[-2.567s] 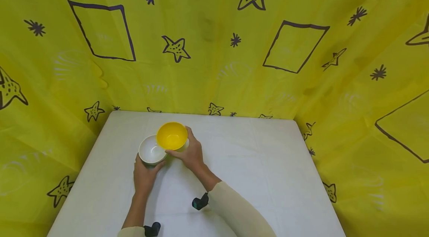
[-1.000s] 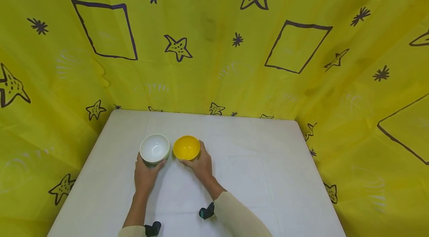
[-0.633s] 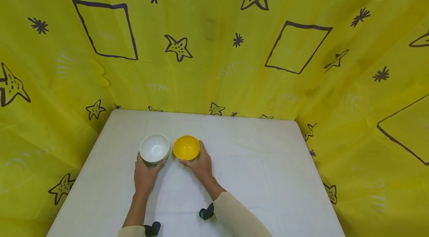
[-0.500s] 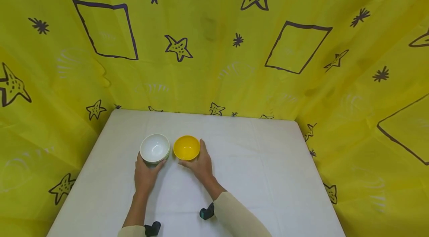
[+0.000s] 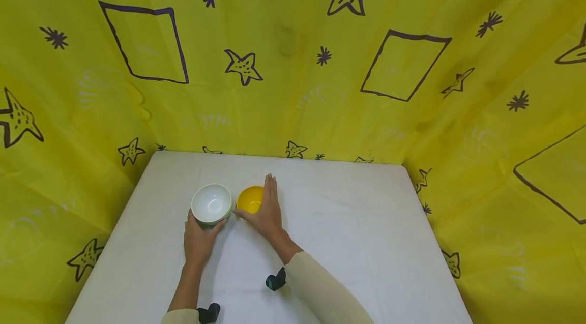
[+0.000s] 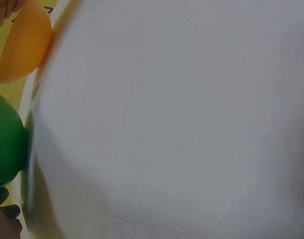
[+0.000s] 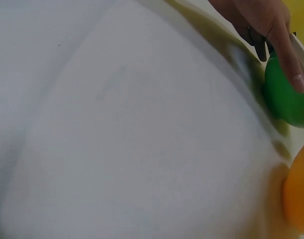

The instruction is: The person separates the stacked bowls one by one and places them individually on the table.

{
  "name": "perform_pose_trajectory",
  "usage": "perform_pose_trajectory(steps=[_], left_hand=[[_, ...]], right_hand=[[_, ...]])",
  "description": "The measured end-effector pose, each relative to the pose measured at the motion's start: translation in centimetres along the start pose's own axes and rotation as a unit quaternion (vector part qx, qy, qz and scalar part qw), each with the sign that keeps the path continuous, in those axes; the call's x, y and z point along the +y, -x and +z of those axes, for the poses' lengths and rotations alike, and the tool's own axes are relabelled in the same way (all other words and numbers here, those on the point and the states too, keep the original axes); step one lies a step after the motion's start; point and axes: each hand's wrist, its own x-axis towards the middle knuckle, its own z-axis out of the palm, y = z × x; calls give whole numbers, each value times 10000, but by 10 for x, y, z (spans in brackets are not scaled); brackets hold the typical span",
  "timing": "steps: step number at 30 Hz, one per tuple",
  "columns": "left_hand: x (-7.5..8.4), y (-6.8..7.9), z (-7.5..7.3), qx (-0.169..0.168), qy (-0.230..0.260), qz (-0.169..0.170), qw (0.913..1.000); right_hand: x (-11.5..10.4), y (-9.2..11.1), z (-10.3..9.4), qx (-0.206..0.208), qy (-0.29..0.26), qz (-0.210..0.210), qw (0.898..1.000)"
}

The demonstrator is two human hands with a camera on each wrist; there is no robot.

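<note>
A white bowl (image 5: pixel 211 204) is nested in a green bowl (image 6: pixel 7 142) on the left part of the table. My left hand (image 5: pixel 198 242) grips this stack from the near side, thumb on the right and fingers on the left. Just right of it a yellow bowl (image 5: pixel 250 199) stands upright on the cloth, a small gap away. My right hand (image 5: pixel 267 214) is above the yellow bowl's right side with its fingers straight, covering part of the rim. In the left wrist view, the fingertips (image 6: pixel 6 11) of that hand show above the yellow bowl.
White cloth covers the table (image 5: pixel 348 232). A yellow curtain (image 5: pixel 284 110) with dark star drawings hangs behind and along both sides. Dark wrist cameras (image 5: pixel 276 280) stick out near both sleeves.
The yellow bowl has come away from over the white bowl and down onto the table at its right. My right hand has then let go and shifted up-left. The left hand stays put.
</note>
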Motion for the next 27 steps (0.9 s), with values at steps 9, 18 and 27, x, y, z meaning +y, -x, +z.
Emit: perform_pose_trajectory(steps=[9,18,27], left_hand=[[-1,-1,0,-49,6,-153,9999],[-1,-2,-1,18,-123,-34,9999],[-1,-2,-3,-47,-26,8,10000]], right_hand=[[-20,-11,5,-170,-39,-64,9998],[-40,-13,13,-760,97,-129,9970],[-52,-11,28,-1064,344,-325,9932]])
